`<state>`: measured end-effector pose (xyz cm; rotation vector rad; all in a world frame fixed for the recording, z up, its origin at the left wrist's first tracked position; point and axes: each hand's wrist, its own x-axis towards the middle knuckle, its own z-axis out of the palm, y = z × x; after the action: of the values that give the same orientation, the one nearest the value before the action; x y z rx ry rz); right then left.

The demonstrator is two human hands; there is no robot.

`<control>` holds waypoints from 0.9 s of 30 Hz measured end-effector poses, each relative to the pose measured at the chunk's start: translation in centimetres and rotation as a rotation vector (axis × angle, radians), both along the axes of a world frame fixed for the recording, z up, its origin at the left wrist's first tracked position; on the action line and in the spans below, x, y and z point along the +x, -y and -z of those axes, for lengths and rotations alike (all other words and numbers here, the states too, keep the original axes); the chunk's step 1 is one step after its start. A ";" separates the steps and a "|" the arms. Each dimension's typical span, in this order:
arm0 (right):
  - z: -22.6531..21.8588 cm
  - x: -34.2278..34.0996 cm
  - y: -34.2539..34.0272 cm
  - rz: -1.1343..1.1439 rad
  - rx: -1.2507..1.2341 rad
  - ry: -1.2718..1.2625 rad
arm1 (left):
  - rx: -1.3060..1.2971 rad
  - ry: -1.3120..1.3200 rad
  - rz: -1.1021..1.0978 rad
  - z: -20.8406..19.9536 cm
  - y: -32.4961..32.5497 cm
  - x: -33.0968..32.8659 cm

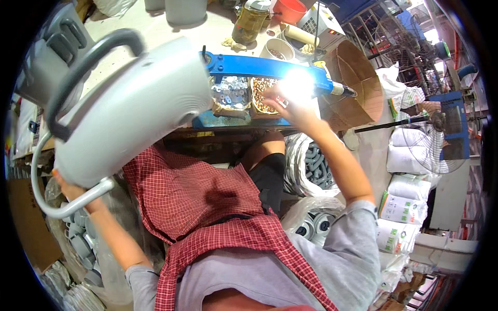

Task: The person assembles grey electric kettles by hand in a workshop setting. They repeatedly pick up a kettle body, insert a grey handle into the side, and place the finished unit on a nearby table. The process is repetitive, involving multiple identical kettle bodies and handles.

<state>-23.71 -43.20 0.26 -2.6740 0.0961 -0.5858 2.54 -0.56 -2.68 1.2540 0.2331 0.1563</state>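
A large grey plastic jug-like shell (pixel 137 111) hangs tilted at the left, its far end beside the blue machine arm (pixel 259 66). It carries a dark grey side handle (pixel 85 65) and a pale bent tube-like bail (pixel 39 179). Around its lower end, my left hand (pixel 75 191) is closed, partly hidden by the shell and bail. My right hand (pixel 293 106) is over a box of small copper-coloured rivets (pixel 263 106), fingers curled together; glare from a bright lamp (pixel 296 83) covers part of it, and anything in the fingertips is too small to name. Beside it sits a box of washers (pixel 229 96).
Grey shells with handles (pixel 59 44) stand at the far left. Behind the arm are a jar (pixel 250 23), a white cup (pixel 278 49) and a cardboard box (pixel 358 83). Sacks of grey handles (pixel 316 168) and round parts (pixel 314 225) flank my lap. A fan (pixel 438 122) stands right.
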 end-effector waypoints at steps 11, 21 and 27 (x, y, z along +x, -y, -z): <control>12.3 -0.3 4.6 0.246 0.011 -0.153 | -0.115 0.031 -0.090 1.8 -4.1 -1.3; -5.0 13.1 -3.9 -0.086 0.269 0.238 | -0.105 -0.094 -0.115 1.0 -1.7 -1.1; -6.1 15.7 -2.7 -0.103 0.252 -0.086 | -0.182 -0.075 -0.022 3.1 -4.1 -0.6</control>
<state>-7.99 -40.48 6.39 -2.4416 0.0518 -0.3976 1.91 3.51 -5.82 1.0772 0.3188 0.1047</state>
